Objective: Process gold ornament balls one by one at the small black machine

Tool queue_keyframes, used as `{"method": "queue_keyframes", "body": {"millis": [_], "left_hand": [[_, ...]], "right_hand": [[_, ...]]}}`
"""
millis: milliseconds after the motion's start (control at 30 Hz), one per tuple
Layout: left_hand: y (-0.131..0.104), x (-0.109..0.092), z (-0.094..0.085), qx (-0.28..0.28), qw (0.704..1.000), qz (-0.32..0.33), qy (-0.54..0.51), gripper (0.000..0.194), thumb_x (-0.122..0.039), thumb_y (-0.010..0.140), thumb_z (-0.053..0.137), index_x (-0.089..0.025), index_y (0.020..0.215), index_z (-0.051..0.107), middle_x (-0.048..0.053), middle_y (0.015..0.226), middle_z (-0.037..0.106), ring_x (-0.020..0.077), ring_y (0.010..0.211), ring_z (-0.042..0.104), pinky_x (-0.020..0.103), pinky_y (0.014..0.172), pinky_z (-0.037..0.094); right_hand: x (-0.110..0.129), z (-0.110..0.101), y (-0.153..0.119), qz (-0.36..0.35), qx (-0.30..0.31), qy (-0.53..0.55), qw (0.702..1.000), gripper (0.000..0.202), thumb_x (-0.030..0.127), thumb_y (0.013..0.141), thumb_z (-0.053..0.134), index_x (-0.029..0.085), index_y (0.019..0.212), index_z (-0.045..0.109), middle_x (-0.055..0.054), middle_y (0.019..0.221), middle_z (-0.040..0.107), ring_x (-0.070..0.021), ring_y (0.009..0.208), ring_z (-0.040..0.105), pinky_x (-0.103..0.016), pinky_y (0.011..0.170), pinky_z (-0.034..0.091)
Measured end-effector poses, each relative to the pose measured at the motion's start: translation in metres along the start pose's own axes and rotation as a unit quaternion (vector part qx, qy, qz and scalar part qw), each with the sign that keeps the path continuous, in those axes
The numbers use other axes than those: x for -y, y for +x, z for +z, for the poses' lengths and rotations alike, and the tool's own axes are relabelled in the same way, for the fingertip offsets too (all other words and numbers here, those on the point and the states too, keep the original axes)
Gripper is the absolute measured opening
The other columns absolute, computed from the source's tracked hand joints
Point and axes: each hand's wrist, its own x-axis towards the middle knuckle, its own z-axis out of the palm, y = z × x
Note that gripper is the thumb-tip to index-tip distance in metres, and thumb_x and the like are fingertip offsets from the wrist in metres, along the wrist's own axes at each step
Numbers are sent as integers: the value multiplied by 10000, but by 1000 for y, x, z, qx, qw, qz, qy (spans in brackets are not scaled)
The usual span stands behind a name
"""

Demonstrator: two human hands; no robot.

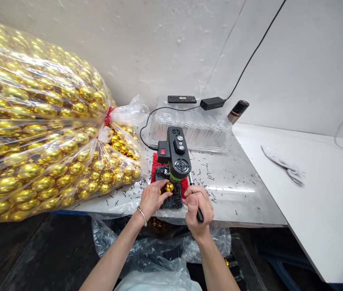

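My left hand (153, 197) pinches a shiny gold ball (169, 186) between thumb and fingers. The ball sits right under the head of a black machine (177, 151), which has round vents, buttons, a red switch and a green ring. My right hand (200, 210) is wrapped round a rod with a black handle (200, 216), just right of the machine. How the rod joins the machine is hidden. Beneath the machine lies a dark base (175, 202) on a red mat (154, 165).
A large clear bag of gold balls (38, 133) fills the left side. Behind the machine stands a plastic-wrapped stack (186, 131) bearing a phone (182, 99) and a power adapter (212, 103). Black scraps litter the metal tabletop (244, 198). A white glove (283, 165) lies right.
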Motion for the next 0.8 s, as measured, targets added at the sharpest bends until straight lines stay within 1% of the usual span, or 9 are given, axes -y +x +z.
{"method": "queue_keyframes", "body": {"millis": [67,167,233,333,433,533,600,700,800], "left_hand": [[2,-1,-2,12,1000,-1,7,358,-307,783,692,-238,1134,671,67,1166,693,256,1056,641,344,924,481],[3,-1,-2,15,1000,-9,18,370,-313,783,694,-224,1141,673,76,1176,690,257,1056,643,335,914,485],[3,-1,-2,13,1000,-13,21,372,-313,776,702,-226,1136,677,74,1174,692,255,1050,646,329,911,485],[3,-1,-2,14,1000,-12,24,357,-311,772,705,-245,1122,684,61,1147,703,249,1022,655,323,889,489],[3,-1,-3,17,999,-10,31,364,-314,771,706,-231,1125,685,71,1130,709,257,1007,658,328,862,494],[4,-2,-4,20,999,-10,35,384,-319,774,704,-221,1144,678,80,1134,707,263,1011,656,331,855,495],[4,-3,-4,20,999,-10,37,385,-319,778,701,-227,1151,675,77,1136,707,259,1012,656,332,865,493],[3,-3,-4,17,999,-12,35,376,-317,775,704,-240,1142,678,69,1134,710,255,1015,655,334,875,492],[2,-2,-3,14,1000,-11,23,365,-314,774,701,-243,1132,683,65,1127,713,252,1015,656,331,877,491]], "right_hand": [[0,0,-1,-3,3,-3,1000,238,63,876,410,201,697,483,1,653,519,-137,669,541,-278,586,447],[-6,0,-7,-5,7,1,1000,229,78,883,404,198,707,489,-5,678,530,-132,664,538,-276,585,451],[-13,2,-14,-5,9,5,1000,222,108,894,398,198,714,492,-13,704,538,-132,659,536,-278,579,456],[-28,7,-28,-26,6,3,1000,234,169,921,376,201,718,489,-18,728,545,-132,653,536,-287,588,469],[-38,12,-38,-41,-12,-11,999,267,219,944,349,208,712,482,-8,721,549,-131,647,547,-333,679,496],[-42,16,-42,-38,-29,-18,999,278,235,952,340,212,712,477,6,710,549,-126,635,550,-387,791,498],[-44,17,-43,-40,-34,-17,998,279,236,955,330,212,716,472,10,709,543,-123,631,552,-400,823,496],[-46,19,-44,-63,-28,-24,997,285,227,957,309,208,723,469,6,718,540,-122,639,563,-391,813,497],[-46,19,-43,-90,-6,-35,995,271,201,941,339,204,707,475,6,716,542,-120,643,569,-362,773,497]]}}
